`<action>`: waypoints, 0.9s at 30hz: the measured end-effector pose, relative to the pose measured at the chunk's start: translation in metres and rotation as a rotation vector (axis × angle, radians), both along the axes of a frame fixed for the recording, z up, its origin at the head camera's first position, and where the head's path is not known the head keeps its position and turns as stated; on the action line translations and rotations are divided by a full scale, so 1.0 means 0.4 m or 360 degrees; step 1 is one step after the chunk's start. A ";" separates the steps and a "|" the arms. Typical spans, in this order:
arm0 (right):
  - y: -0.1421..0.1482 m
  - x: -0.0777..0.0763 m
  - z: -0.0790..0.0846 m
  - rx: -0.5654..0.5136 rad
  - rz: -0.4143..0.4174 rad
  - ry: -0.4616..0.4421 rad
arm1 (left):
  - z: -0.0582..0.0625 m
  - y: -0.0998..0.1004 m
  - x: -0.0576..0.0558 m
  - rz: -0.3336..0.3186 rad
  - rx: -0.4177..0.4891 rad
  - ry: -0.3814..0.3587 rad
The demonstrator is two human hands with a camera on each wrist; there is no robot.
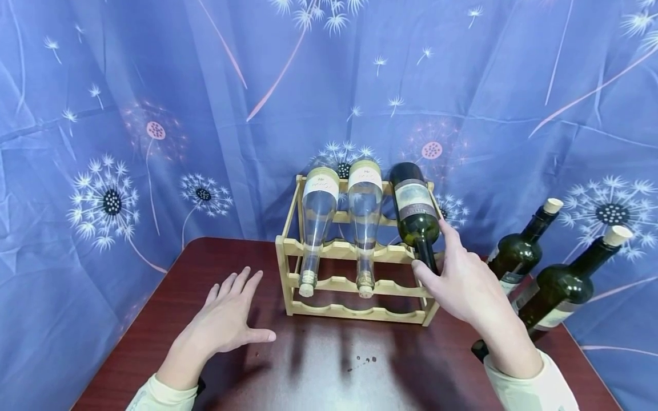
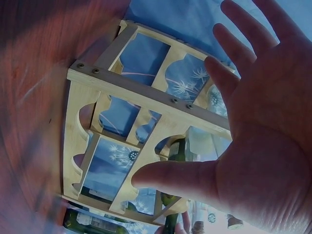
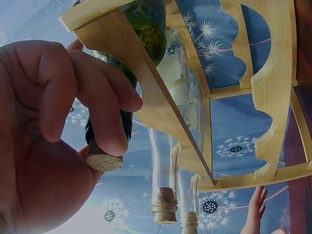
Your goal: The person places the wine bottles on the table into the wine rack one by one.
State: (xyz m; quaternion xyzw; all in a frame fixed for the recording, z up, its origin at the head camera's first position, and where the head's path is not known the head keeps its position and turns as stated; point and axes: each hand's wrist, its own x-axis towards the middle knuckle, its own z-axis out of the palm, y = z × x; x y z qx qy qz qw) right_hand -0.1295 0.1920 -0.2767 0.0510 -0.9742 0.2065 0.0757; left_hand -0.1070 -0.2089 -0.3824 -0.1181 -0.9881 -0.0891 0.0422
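My right hand (image 1: 468, 282) grips the neck of a dark green wine bottle (image 1: 415, 200) that lies in the right-hand slot of a wooden wine rack's top tier. In the right wrist view the fingers curl about the neck, just above its cork (image 3: 105, 161). Two clear glass bottles, one on the left (image 1: 320, 214) and one in the middle (image 1: 365, 211), lie on the same tier, corks toward me. The wooden rack (image 1: 354, 313) stands upright on the table. Left of it, my left hand (image 1: 223, 317) holds nothing, fingers and thumb spread above the tabletop.
Two more dark green corked bottles, one farther back (image 1: 519, 251) and one nearer (image 1: 560, 291), stand at the right, beside my right forearm. The reddish-brown table (image 1: 247, 377) has small dark spots in front of the rack. A blue dandelion-print curtain (image 1: 329, 80) hangs behind.
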 end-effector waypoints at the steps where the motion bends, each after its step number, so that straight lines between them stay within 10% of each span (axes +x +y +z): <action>1: 0.001 0.001 0.000 0.0005 0.0002 0.0003 | 0.000 0.000 0.000 0.0000 -0.0001 0.0001; 27: 0.029 0.070 0.006 -0.0067 0.0036 0.0260 | 0.002 0.000 -0.003 -0.0015 -0.0035 0.0005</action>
